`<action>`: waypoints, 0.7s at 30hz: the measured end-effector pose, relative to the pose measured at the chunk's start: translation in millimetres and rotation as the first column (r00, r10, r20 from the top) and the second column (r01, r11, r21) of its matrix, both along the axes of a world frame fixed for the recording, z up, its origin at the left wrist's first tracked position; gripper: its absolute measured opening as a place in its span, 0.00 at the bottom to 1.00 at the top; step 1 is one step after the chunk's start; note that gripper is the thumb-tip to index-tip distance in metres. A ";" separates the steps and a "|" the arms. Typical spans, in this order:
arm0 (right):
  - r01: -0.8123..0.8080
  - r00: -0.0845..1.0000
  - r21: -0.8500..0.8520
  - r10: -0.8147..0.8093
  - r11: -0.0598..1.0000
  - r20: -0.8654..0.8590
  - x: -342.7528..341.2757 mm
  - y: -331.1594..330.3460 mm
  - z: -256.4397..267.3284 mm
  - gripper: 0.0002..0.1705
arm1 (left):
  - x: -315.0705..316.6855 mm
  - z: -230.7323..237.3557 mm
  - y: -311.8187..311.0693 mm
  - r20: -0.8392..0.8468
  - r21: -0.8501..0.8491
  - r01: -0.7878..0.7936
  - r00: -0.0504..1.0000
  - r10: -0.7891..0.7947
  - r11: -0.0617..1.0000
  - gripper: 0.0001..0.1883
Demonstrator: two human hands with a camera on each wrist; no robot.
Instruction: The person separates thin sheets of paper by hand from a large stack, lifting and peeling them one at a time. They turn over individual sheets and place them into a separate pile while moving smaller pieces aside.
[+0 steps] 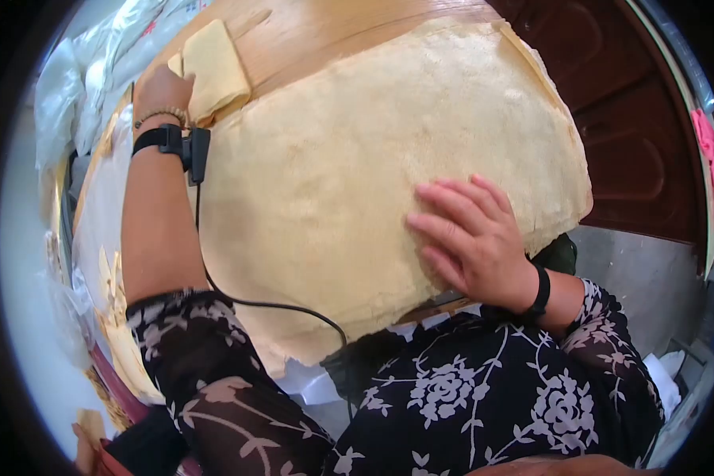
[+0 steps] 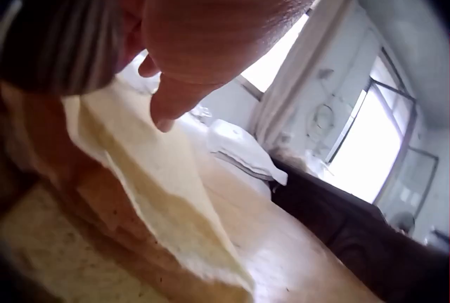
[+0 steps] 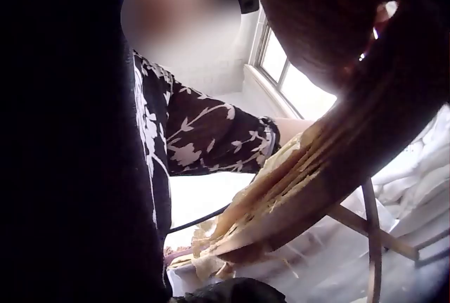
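Observation:
A large, thin, pale yellow sheet (image 1: 317, 159) with ragged edges, possibly bean curd skin, lies spread over a wooden table. My right hand (image 1: 480, 242) rests on its near right part, fingers extended and slightly apart. At the far left, my left hand (image 1: 163, 91) is at the side of a smaller folded yellow sheet (image 1: 214, 67). From above, the back of that hand hides most of its fingers; I cannot tell whether they pinch the sheet. In the left wrist view, a fingertip (image 2: 164, 121) overlaps the folded sheet (image 2: 151, 169), whose layers stand a little apart.
Clear plastic bags (image 1: 95, 71) lie beyond the left edge of the wooden table (image 1: 309, 36). A dark carved wooden panel (image 1: 635, 119) stands at the right. A black cable (image 1: 278, 304) runs from my left wrist across the sheet. Layered sheet edges (image 3: 281, 183) show at the table rim.

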State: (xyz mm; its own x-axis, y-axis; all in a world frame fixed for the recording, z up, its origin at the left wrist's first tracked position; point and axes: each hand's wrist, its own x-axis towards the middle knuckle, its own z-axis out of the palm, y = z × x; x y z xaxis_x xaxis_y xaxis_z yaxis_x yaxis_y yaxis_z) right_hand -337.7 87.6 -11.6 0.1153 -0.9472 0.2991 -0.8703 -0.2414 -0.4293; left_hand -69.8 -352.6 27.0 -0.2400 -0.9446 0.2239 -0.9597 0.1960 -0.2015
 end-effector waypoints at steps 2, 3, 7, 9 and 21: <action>-0.002 1.000 -0.039 0.001 0.999 -0.024 1.2 0.3 -5.8 0.23 | 21.4 28.2 46.0 -0.122 -0.142 0.189 0.971 -0.207 0.972 0.29; -0.038 0.999 -0.024 0.038 0.999 -0.011 1.7 1.4 -7.4 0.23 | 27.3 47.1 90.6 -0.237 -0.140 0.251 0.931 -0.279 0.958 0.26; -0.020 0.998 -0.082 0.015 0.996 -0.063 9.8 3.6 -5.0 0.25 | 91.8 65.4 260.4 -0.436 -0.155 0.227 0.858 -0.273 0.961 0.15; -0.024 0.997 -0.089 0.018 0.996 -0.073 23.1 4.9 -2.1 0.26 | 126.0 51.4 333.5 -0.441 -0.185 0.029 0.891 -0.110 0.982 0.10; -0.318 0.948 -0.171 0.318 0.933 -0.024 144.1 -9.8 8.1 0.22 | 179.2 -60.5 449.7 -0.552 -0.306 -0.105 0.829 -0.086 0.946 0.14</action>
State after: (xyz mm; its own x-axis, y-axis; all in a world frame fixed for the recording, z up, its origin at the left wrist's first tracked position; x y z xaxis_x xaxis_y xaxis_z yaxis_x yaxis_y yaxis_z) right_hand -193.6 77.8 -3.5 0.4008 -0.7959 0.4536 -0.7344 -0.5752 -0.3603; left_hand 109.4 97.1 -33.5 0.0234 -0.8031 0.5954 -0.9270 0.2055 0.3136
